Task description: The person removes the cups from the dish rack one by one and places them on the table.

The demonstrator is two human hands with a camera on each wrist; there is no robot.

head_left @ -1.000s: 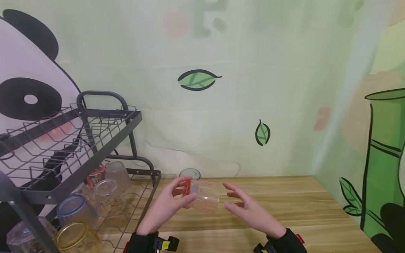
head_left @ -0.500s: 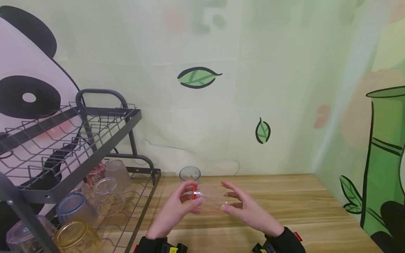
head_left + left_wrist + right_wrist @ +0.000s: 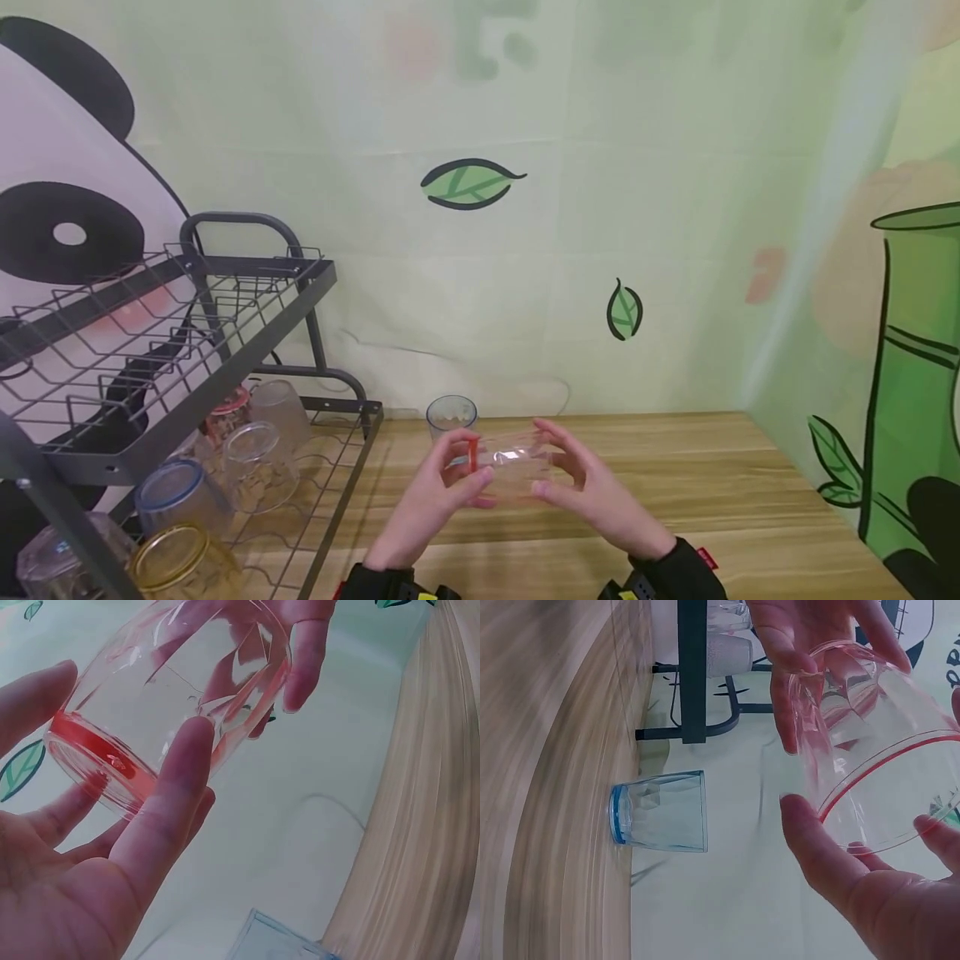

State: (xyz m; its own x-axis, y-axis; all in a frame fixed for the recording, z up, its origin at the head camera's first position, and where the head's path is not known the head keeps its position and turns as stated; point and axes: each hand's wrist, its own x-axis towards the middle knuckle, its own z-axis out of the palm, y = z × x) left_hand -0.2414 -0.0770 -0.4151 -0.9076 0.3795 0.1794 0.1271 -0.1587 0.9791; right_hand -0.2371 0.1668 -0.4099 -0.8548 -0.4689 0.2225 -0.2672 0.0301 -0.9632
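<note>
The left hand (image 3: 438, 493) has its thumb and fingers bent round the bottom end of a clear cup (image 3: 512, 457). There is a gap as wide as the cup between them, with the glass in it. The right hand (image 3: 588, 479) has its thumb and fingers curved round the other end, the open one, and holds it there. The cup lies on its side in the air over the table (image 3: 675, 500).

From the head, the cup is hard to make out, since the wood shows right through it. Some fingers of both hands are tucked behind it. A blue-rimmed cup (image 3: 452, 408) is partly hidden behind the left hand. At the left, a dark rack (image 3: 217, 362) with more cups is cut off by the edge.

The left wrist view shows a thick red ring (image 3: 105, 750) at the held cup's bottom, but just a corner of the blue-rimmed cup. The right wrist view looks into the held cup's mouth, with its thin red line (image 3: 877, 765). It also shows nearly all of the blue-rimmed cup standing on the table.
</note>
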